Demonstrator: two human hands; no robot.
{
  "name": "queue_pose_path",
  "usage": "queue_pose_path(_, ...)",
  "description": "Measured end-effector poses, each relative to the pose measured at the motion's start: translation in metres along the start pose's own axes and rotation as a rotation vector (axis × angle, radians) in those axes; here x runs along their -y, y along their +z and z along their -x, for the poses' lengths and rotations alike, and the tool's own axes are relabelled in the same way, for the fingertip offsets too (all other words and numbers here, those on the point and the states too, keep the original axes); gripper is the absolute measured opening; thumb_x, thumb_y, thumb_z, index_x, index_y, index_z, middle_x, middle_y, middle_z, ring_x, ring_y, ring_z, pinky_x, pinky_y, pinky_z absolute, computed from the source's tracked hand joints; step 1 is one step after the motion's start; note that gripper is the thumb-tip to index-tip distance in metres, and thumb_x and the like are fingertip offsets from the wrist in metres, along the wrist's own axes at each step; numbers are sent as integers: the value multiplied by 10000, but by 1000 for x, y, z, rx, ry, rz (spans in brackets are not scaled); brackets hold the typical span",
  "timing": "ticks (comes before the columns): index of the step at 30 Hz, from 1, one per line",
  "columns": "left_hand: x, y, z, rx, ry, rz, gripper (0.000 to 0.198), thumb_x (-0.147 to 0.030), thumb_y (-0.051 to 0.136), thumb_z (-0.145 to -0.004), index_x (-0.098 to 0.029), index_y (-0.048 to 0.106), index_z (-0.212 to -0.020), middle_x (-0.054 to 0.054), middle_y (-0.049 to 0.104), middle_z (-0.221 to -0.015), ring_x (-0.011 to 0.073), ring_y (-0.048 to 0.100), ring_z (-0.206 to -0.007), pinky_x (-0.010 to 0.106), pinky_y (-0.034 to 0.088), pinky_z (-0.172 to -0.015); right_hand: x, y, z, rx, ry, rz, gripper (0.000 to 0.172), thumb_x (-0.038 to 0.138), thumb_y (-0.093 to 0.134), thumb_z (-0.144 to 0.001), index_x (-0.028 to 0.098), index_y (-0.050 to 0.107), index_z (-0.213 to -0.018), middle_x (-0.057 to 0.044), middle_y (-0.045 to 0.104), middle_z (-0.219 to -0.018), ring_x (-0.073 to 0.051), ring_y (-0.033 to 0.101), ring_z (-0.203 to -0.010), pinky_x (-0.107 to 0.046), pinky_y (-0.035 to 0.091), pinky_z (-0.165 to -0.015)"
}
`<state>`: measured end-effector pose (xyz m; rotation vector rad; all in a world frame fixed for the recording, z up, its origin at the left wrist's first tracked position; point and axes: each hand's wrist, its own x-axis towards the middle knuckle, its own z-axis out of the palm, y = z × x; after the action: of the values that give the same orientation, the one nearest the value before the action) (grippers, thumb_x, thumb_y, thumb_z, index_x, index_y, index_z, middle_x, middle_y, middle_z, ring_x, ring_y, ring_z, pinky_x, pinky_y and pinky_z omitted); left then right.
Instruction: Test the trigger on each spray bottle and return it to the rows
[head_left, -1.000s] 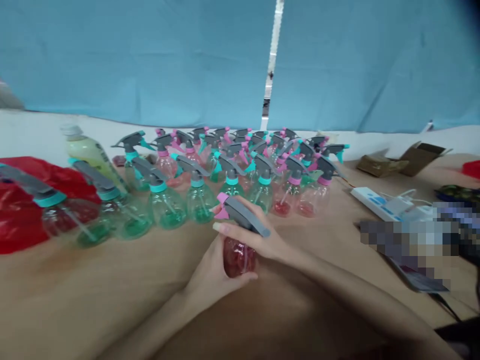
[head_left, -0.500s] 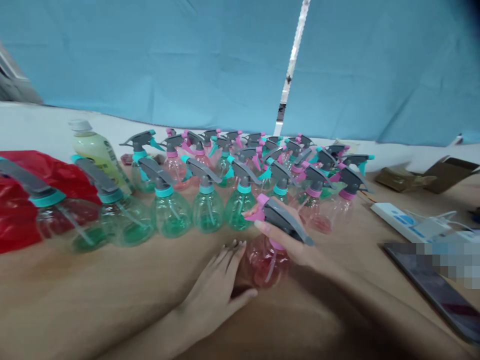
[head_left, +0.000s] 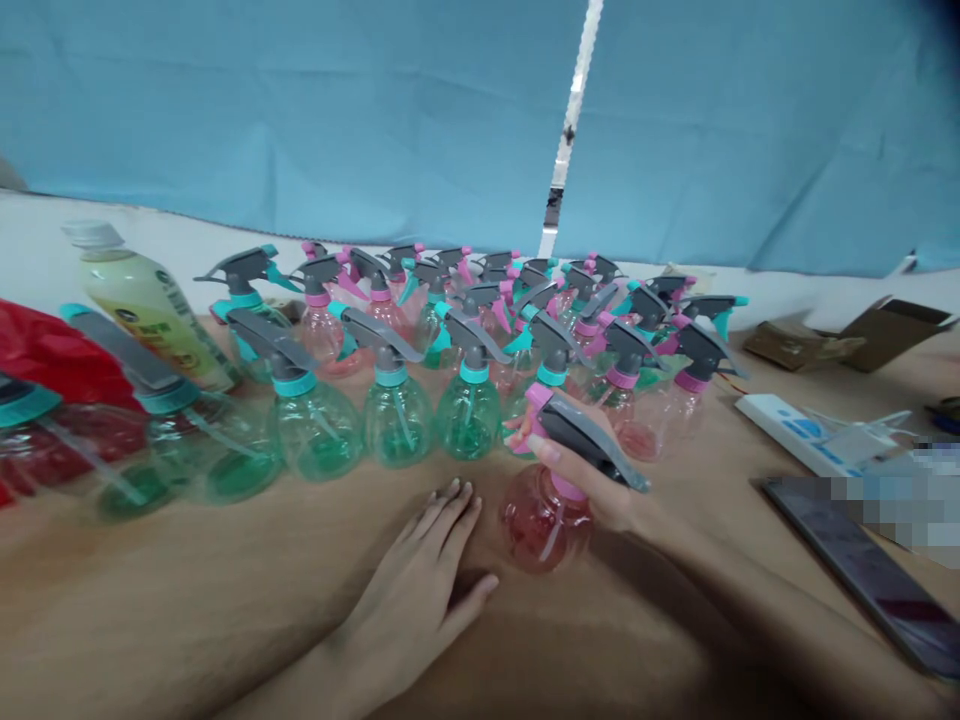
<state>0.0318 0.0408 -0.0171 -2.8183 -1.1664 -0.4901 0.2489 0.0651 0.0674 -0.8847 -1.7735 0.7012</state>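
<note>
A pink spray bottle [head_left: 536,525] stands upright near the front of the table, its pink and grey trigger head pointing left. My right hand [head_left: 592,475] is closed around its neck, just under the grey lever. To the left of it, my left hand [head_left: 424,570] lies flat on the wooden table [head_left: 247,600], fingers stretched out and thumb apart, not touching the bottle. Just behind my hands is a row of spray bottles, among them a green one [head_left: 469,415] with a turquoise collar and a pink one [head_left: 686,395] at the right.
More green and pink spray bottles crowd behind the front row. At left are a red plastic bag [head_left: 67,350] and a capped drink bottle [head_left: 150,310]. To the right lie a phone [head_left: 855,570], a white power strip [head_left: 795,435] and an open cardboard box [head_left: 896,330]. A blue curtain [head_left: 375,120] hangs behind.
The camera view has turned slightly right. My left hand has drawn a little away from the held bottle, leaving a wider gap. My right hand keeps its hold on the neck.
</note>
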Motion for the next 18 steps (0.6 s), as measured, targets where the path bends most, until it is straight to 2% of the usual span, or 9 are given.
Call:
queue_pose_path(7,0,0,0,-3,12,-34,562,-474,462,-937,-102,432,-1357,144,457,-1410,275,440,-1287,427,382,-1043,-2,1,-2,5,-24,-27,255,444,529,-877,230,551,-740,20,505,-675,-138,501,-640,-294,412,-606)
queue_pose_path(13,0,-1,-1,0,13,-33,551,-474,459,-936,-110,445,-1349,135,463,-1408,274,442,-1286,428,391,-1037,3,-1,-1,10,-15,-54,149,393,570,-871,253,555,-825,29,511,-724,-127,497,-648,-278,409,-616)
queue_pose_path(15,0,-2,-1,7,12,-30,555,-469,459,-937,-102,439,-1353,139,455,-1413,275,435,-1291,430,390,-1038,3,-1,1,20,-2,-83,106,362,588,-866,260,570,-888,23,549,-784,-131,532,-702,-280,429,-661)
queue_pose_path(18,0,-3,-1,9,13,-26,555,-460,470,-934,-96,439,-1352,142,449,-1417,278,430,-1294,435,386,-1041,-1,0,2,25,6,-134,133,325,597,-866,264,588,-983,1,607,-918,-152,585,-831,-303,455,-765)
